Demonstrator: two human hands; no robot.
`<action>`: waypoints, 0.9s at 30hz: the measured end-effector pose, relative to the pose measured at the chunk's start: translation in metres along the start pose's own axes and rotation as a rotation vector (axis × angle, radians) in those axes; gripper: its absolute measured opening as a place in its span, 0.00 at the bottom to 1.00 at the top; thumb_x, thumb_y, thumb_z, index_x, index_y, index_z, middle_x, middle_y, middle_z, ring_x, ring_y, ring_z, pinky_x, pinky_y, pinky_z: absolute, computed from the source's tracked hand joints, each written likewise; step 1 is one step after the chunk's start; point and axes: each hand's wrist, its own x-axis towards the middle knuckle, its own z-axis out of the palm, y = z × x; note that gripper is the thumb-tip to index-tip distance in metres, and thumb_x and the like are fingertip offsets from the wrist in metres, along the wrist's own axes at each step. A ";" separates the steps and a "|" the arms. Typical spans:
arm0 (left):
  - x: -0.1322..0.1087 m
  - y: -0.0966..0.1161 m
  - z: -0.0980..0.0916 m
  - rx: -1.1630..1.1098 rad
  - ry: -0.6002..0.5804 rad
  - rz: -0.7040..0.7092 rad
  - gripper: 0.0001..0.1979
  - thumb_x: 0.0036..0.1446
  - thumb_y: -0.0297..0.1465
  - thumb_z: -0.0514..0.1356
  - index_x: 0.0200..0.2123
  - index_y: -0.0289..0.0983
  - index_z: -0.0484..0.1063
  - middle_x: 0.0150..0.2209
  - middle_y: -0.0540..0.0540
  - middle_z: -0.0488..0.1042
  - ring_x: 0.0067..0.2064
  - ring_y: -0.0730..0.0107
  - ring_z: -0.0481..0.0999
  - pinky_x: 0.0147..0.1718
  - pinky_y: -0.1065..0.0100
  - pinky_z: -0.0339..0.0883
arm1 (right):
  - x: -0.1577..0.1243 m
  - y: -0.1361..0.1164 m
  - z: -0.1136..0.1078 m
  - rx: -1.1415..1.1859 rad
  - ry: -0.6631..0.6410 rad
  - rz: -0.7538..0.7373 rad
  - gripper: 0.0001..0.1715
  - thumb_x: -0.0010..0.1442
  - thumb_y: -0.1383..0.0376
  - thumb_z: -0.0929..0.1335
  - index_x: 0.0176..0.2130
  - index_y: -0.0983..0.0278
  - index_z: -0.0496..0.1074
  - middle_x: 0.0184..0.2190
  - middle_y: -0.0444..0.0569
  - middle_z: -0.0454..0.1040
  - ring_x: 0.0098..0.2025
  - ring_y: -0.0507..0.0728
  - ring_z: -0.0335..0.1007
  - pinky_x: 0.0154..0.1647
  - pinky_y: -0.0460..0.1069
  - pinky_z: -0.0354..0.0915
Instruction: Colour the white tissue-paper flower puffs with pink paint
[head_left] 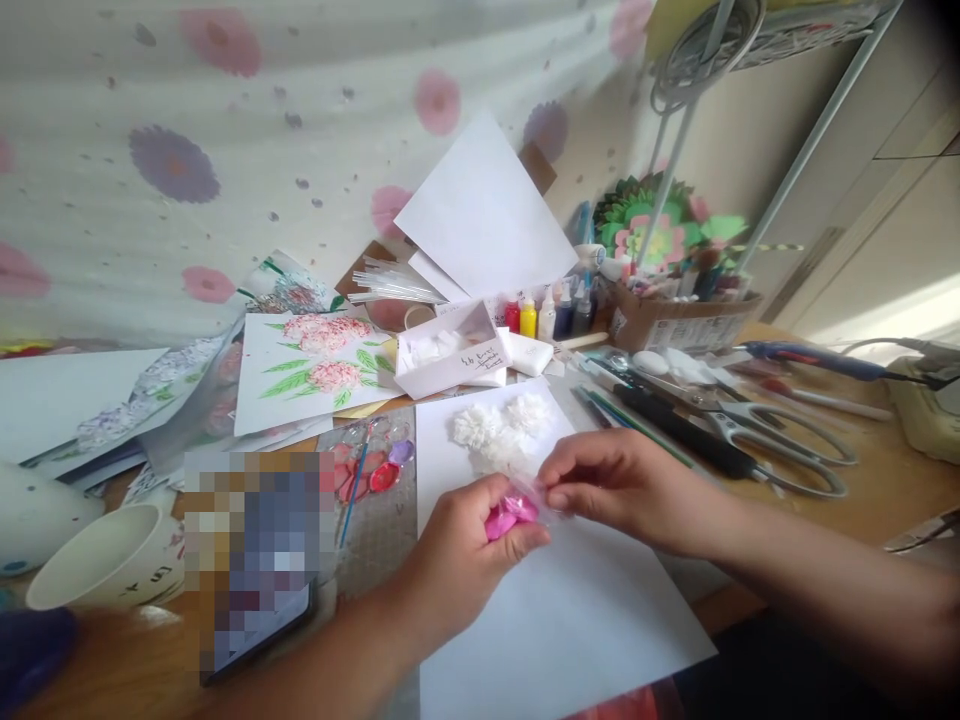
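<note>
My left hand (476,540) is closed around a small clear plastic bag with a bright pink lump (511,512) inside it. The thumb and fingers of my right hand (607,485) pinch the upper edge of the clear bag (544,492). Both hands are above a large white sheet of paper (540,620). Just beyond them, fluffy white flower heads (499,425) lie on the paper. Exactly what the pink stuff is cannot be told.
Left are a phone (262,580), a white cup (112,565), a paint palette (375,470) with a brush, and a flower painting (315,370). An open white box (450,350) and paint bottles (547,312) stand behind. Scissors (780,435) and a glue gun (817,360) lie right.
</note>
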 end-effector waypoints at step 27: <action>0.001 -0.008 0.007 -0.362 -0.020 0.031 0.24 0.31 0.31 0.74 0.29 0.35 0.65 0.28 0.51 0.70 0.31 0.70 0.68 0.29 0.71 0.62 | 0.005 -0.010 0.041 -0.387 -0.054 -0.069 0.09 0.57 0.70 0.63 0.26 0.67 0.66 0.22 0.43 0.66 0.25 0.47 0.60 0.26 0.41 0.56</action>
